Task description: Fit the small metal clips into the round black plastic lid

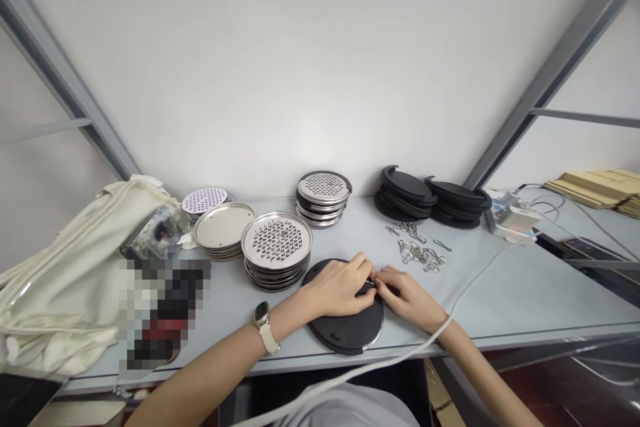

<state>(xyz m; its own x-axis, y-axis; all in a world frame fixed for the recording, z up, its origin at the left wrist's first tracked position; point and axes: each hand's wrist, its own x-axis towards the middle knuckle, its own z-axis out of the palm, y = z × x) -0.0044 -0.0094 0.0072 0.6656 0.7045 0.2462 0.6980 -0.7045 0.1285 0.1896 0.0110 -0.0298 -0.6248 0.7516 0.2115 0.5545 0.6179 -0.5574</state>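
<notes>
A black round disc [350,333] lies flat near the table's front edge, a thin strip of shiny metal showing at its lower right rim. My left hand [345,287] rests across it with fingers curled at the disc's upper right edge. Against those fingertips, my right hand [407,297] pinches at the same spot. A small bit of shiny metal glints between the fingers, but most of it is hidden. Behind my hands lie several loose wire clips [417,253]. To the left stands a stack of round metal grater plates [277,240].
Plain metal discs [225,227] and a purple-toned grater disc [204,200] sit left. Farther back are stacked graters with black rims [325,190] and black round holders [407,190]. A white cable [400,355] crosses in front of my right forearm. A cream bag [75,260] lies far left.
</notes>
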